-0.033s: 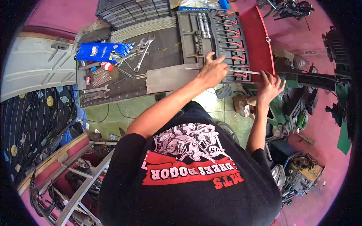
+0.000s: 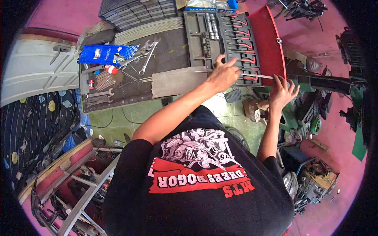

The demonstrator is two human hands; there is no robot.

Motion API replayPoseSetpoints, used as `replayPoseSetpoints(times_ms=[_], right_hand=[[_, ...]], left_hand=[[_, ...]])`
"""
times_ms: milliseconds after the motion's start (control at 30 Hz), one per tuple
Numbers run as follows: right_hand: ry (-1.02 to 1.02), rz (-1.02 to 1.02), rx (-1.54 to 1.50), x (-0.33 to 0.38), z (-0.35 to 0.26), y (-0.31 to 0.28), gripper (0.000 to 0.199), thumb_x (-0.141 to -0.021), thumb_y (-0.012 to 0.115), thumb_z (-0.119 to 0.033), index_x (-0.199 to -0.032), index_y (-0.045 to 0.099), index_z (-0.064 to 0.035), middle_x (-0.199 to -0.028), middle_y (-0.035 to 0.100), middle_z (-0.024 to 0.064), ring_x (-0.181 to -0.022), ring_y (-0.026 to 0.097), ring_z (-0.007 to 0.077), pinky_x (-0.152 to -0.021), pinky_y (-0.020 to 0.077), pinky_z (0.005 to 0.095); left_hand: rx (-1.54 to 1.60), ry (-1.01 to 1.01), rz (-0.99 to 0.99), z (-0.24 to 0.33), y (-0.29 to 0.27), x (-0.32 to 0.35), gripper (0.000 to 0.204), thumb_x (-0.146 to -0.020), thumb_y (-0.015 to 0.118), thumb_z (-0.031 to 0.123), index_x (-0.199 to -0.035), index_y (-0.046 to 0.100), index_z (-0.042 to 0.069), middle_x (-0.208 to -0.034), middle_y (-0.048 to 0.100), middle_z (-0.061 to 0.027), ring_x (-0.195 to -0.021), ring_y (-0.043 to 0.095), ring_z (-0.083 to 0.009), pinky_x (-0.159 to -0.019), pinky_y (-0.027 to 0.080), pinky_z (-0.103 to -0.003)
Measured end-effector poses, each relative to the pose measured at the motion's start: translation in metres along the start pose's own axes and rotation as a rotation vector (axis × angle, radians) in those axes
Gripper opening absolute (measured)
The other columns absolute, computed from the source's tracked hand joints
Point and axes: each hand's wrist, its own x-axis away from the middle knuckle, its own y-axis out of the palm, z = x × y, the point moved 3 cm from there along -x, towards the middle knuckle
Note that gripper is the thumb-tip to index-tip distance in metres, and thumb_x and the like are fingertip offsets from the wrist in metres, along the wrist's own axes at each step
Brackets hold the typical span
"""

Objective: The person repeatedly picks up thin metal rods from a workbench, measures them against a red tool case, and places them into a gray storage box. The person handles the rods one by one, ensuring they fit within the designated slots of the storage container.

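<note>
A thin grey rod (image 2: 256, 75), like a welding electrode, stretches across the front of the red toolbox between my two hands. My left hand (image 2: 224, 75) is closed around its left part, with thumb and forefinger raised above it. At the rod's right end, by the box lid, my right hand (image 2: 282, 91) pinches it in the fingertips. Beneath my left hand and to its left lies a grey cloth or sheet (image 2: 175, 83). The open toolbox (image 2: 215, 51) holds sockets (image 2: 212, 26) and several red-handled tools (image 2: 247, 51) in dark trays. Its red lid (image 2: 265, 35) stands open on the right.
On the dark bench mat (image 2: 169, 49) lie a bundle of long rods (image 2: 151, 30), a blue packet (image 2: 104, 54), wrenches (image 2: 149, 59) and short rods (image 2: 105, 80). A drawer cabinet (image 2: 138, 13) stands behind. A green machine (image 2: 291, 116) is on the right, a metal frame (image 2: 84, 196) lower left.
</note>
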Motion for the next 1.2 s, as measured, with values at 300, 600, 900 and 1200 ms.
replayPoseSetpoints(times_ms=[300,600,900,1200], right_hand=[[0.041,0.049,0.121,0.010,0.035,-0.019,0.025,-0.084,0.074,-0.022,-0.108,0.077,-0.0300,-0.106,0.071,-0.0130,-0.112,0.058,0.0207,-0.116,0.0239,0.0534],[0.017,0.064,0.075,0.007,0.035,-0.022,0.026,-0.083,0.075,-0.020,-0.108,0.077,-0.0298,-0.105,0.071,-0.0123,-0.112,0.057,0.0202,-0.116,0.0245,0.0519],[-0.033,0.050,0.051,-0.003,0.023,-0.018,0.030,-0.082,0.076,-0.021,-0.110,0.076,-0.0307,-0.106,0.070,-0.0124,-0.112,0.057,0.0188,-0.117,0.0239,0.0510],[-0.089,0.036,-0.127,-0.014,0.002,-0.019,0.030,-0.076,0.076,-0.016,-0.105,0.076,-0.0252,-0.104,0.070,-0.0067,-0.114,0.056,0.0245,-0.118,0.0255,0.0508]], left_hand=[[0.047,0.125,-0.039,0.034,0.036,-0.019,0.018,-0.089,0.061,0.014,-0.101,0.075,0.013,-0.098,0.069,0.0011,-0.130,0.053,-0.0205,-0.102,0.026,-0.067],[0.089,0.109,0.109,0.030,0.039,-0.015,0.018,-0.087,0.060,0.014,-0.100,0.074,0.014,-0.098,0.067,0.0034,-0.125,0.053,-0.0182,-0.104,0.027,-0.061],[0.111,0.055,0.119,0.020,0.018,-0.001,0.023,-0.089,0.062,0.012,-0.109,0.073,0.012,-0.098,0.067,0.0005,-0.122,0.056,-0.0218,-0.097,0.027,-0.058],[0.114,-0.012,0.100,0.002,0.005,0.016,0.026,-0.082,0.066,0.009,-0.107,0.073,0.012,-0.095,0.066,0.0004,-0.120,0.056,-0.0224,-0.097,0.027,-0.059]])
